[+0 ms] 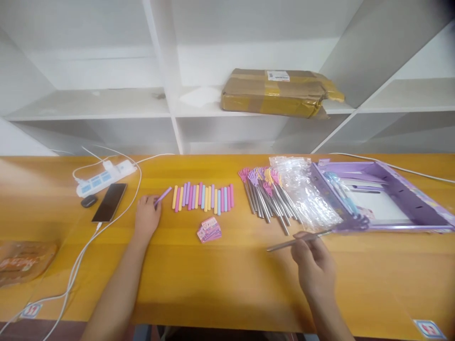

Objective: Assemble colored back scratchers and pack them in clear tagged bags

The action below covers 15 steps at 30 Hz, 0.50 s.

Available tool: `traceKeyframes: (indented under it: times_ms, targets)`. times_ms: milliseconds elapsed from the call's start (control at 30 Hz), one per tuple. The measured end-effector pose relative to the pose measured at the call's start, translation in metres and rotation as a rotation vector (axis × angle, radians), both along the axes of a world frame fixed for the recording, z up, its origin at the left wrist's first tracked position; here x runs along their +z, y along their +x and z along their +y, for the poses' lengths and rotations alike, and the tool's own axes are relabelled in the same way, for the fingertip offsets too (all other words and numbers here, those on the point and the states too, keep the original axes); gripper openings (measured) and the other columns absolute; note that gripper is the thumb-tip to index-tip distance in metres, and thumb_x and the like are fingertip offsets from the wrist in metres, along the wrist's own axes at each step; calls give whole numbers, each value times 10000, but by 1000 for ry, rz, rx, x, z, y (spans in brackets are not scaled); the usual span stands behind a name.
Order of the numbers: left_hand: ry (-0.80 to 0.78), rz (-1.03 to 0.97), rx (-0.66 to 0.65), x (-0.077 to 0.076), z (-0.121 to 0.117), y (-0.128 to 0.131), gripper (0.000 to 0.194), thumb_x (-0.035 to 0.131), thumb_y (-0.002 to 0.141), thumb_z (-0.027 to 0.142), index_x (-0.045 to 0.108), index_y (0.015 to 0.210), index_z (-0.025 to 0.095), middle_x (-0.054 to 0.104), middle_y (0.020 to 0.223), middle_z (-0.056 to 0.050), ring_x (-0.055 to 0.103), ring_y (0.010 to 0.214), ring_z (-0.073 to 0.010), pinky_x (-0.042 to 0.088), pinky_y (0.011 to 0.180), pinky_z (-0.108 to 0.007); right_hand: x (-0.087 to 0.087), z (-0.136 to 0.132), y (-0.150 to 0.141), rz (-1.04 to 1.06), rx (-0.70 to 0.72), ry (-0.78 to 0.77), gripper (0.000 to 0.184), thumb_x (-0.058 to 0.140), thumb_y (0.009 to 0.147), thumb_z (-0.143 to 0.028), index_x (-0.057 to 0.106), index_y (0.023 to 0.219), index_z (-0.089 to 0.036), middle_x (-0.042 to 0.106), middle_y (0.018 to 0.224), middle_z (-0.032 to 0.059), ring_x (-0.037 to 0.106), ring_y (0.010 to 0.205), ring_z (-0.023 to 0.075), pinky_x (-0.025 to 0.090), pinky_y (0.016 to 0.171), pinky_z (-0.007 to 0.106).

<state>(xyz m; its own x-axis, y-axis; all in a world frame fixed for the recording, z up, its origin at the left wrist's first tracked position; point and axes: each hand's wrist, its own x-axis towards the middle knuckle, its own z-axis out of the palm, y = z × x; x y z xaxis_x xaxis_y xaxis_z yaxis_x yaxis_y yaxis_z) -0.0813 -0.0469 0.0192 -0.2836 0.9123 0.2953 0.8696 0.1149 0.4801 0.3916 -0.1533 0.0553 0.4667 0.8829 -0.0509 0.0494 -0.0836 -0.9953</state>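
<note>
My left hand (147, 217) rests on the table with its fingers closed round one end of a purple tube (164, 194). Just right of it lies a row of pink, purple, yellow and blue tubes (202, 197). Small pink printed cards (209, 230) are stacked below that row. In my right hand (314, 265) is a back scratcher (280, 245), its metal rod pointing left and its purple hand-shaped head blurred at the right. Beyond that hand, several more back scratchers (268, 199) with pink, purple and yellow heads lie in a pile.
Clear plastic bags (302, 189) lie between the pile and an open purple box (386, 226). At left are a phone (110, 202), a power strip (106, 178), a black case (88, 201), white cables and an orange packet (26, 263). A taped carton (273, 92) sits on the shelf.
</note>
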Motion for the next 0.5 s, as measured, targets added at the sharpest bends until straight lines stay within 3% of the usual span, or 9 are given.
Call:
traceKeyframes:
  times_ms: [100, 167, 267, 333, 400, 500]
  targets:
    - [22, -64, 58, 6, -1, -2, 224, 483, 989, 384, 624, 976, 211, 647, 987, -146, 638, 1026, -354, 518, 968, -505, 9, 20, -20, 356, 236, 50, 262, 788, 891, -452, 664, 943, -227, 334, 611, -85, 287, 494, 91, 208, 496, 248]
    - [39, -135, 72, 11, -7, 3, 233, 414, 1029, 386, 573, 970, 227, 615, 880, -92, 630, 873, -301, 520, 830, -431, 14, 36, -30, 529, 401, 44, 263, 741, 934, -471, 671, 904, -219, 355, 603, -79, 248, 470, 75, 196, 489, 251]
    - [42, -264, -27, 17, -22, 29, 356, 262, 1113, 437, 543, 1001, 250, 511, 723, 9, 540, 645, -211, 441, 632, -315, 12, 61, -41, 687, 569, 28, 372, 610, 1006, -554, 665, 861, -216, 432, 602, -55, 236, 440, 73, 210, 472, 258]
    - [14, -335, -163, 18, -33, 55, 423, 242, 1137, 505, 560, 1012, 255, 462, 665, 44, 480, 561, -177, 385, 557, -280, 5, 77, -50, 712, 570, 59, 334, 578, 1019, -523, 653, 888, -226, 451, 599, -57, 227, 434, 80, 216, 462, 255]
    - [-29, -380, -309, 16, -40, 83, 415, 357, 1122, 568, 594, 997, 251, 478, 638, 56, 471, 529, -159, 370, 528, -265, -8, 90, -60, 689, 519, 130, 231, 594, 997, -448, 633, 908, -239, 444, 569, -69, 241, 437, 94, 221, 460, 247]
    - [-61, -416, -479, 9, -42, 112, 402, 489, 1082, 599, 662, 1058, 237, 638, 719, 22, 592, 603, -169, 458, 581, -273, -28, 102, -72, 658, 488, 181, 176, 606, 940, -371, 581, 824, -241, 421, 490, -75, 275, 434, 109, 210, 461, 242]
